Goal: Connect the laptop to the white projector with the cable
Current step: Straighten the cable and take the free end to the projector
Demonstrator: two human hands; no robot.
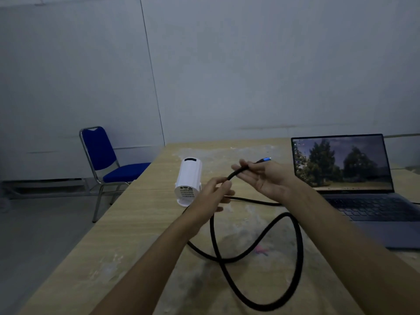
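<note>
Over the wooden surface [136,223], both hands pinch the cable [293,235] near its blue-tipped plug [264,159]; next, align that plug with a port on the white projector [189,178].

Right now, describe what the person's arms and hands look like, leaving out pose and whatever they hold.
Both forearms are bare from the bottom edge of the picture up to the wrists: no sleeves show. The left hand and the right hand wear no gloves. No watch, bracelet or ring is visible, though the dim light and blur could hide small details. No markings can be made out.
</note>
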